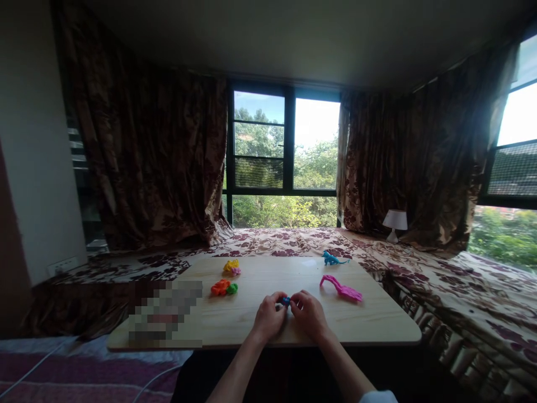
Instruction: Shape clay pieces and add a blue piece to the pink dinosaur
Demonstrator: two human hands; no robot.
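Note:
Both my hands meet over the near middle of a pale wooden table (268, 330). A small, dark blue lump (286, 301), perhaps modelling clay, is pinched between their fingertips. My left hand (269, 314) is closed on its left side. From the right, my right hand (309, 313) is closed with its fingertips at the lump. The fingers partly cover it, so its full shape is hidden. To the right of my hands lies a magenta figure (346, 291) with a long, bent neck or tail. Behind it stands a blue animal figure (331, 258) with a thin tail.
Left on the table sit an orange lump (220, 287), a green lump (231, 288), a yellow lump (230, 265) and a pink lump (235, 271). A blurred-out area covers the left corner. Beyond are a patterned window seat (285, 242), curtains (168, 162) and a white lamp (395, 221).

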